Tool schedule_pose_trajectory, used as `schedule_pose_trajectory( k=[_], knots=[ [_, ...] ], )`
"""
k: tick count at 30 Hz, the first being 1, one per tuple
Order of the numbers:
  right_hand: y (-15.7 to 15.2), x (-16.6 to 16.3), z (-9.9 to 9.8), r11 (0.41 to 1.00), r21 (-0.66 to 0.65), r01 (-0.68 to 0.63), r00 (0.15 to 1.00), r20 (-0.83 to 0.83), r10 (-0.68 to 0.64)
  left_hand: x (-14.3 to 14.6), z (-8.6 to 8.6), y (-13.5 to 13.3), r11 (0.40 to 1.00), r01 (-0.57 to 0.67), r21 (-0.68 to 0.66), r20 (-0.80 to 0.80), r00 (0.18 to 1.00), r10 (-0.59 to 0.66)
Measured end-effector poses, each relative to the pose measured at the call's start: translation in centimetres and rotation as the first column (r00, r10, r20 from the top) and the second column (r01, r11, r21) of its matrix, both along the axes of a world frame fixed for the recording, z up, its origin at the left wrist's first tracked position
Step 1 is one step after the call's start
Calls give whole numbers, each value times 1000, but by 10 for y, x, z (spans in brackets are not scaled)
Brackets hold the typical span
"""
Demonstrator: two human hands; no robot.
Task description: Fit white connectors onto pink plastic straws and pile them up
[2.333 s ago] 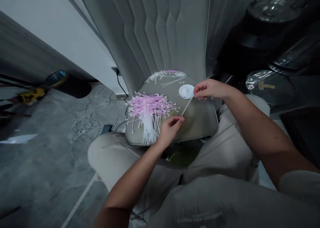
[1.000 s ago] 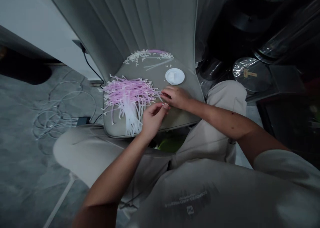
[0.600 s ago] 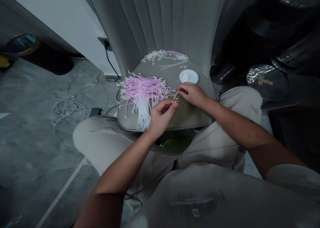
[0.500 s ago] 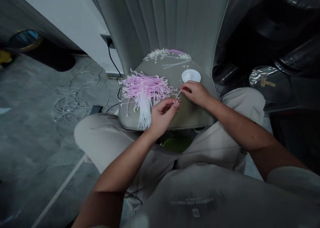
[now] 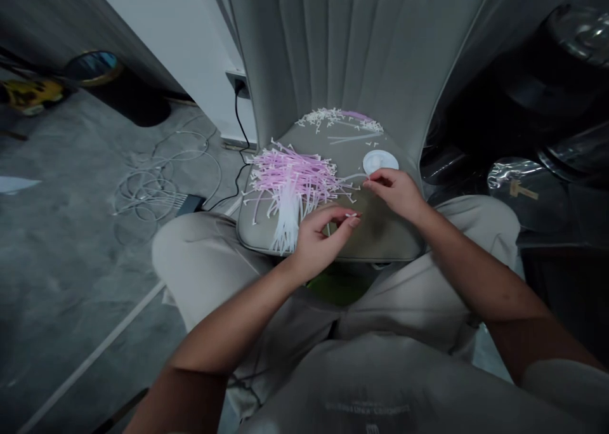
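Both hands are pinching at the middle of the seat. The left hand (image 5: 322,245) has its thumb and fingertips closed on a tiny white piece (image 5: 353,215). The right hand (image 5: 394,194) is almost closed, its fingers curled together, and a thin pale strip (image 5: 354,176) runs from near them toward the pile; whether that hand has hold of the strip, I cannot tell.

All places here are given from the grey upholstered seat (image 5: 383,240). A loose pile of pink and white plastic strips (image 5: 290,183), many with small T-shaped ends, lies on its left half, just beside the left hand. A heap of small white bits (image 5: 337,115) lies along its back edge, with a few long strips in front of it. A round white dish (image 5: 380,162) sits toward the back right, just beyond the right hand.

Beige trouser knees (image 5: 480,231) flank the seat's front edge. Left of the seat, pale cables (image 5: 157,180) coil on the grey floor (image 5: 71,294). Right of it are shiny plastic-wrapped objects (image 5: 523,193).
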State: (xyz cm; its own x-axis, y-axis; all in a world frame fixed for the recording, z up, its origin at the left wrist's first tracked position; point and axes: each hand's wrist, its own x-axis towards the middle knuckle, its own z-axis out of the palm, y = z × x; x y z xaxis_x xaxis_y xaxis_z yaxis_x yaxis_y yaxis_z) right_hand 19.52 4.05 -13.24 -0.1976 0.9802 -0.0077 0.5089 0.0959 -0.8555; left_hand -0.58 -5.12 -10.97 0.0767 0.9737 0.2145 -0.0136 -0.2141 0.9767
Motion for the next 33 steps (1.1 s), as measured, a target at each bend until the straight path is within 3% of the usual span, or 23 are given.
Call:
schedule_pose_trajectory(
  k=[4,10,16,24,33],
  knots=[
    [-7,-7,10,979,-202,-22,954,-296,-40,5,-10,5,997,2,-74,-14,1000,-3],
    [-22,-14,20,947,-290,-137,870,-493,-25,14,-19,4,994,51,-100,-100,993,-61],
    [-32,-18,20,929,-322,-182,813,-581,-43,15,-23,3,983,101,-153,-32,994,-107],
    [-46,-27,17,930,-317,-187,736,-672,-81,17,-32,3,989,99,-113,26,995,-97],
    [-48,-21,12,957,-204,-204,804,-592,45,14,-29,6,998,47,-44,-51,997,-49]
  ],
)
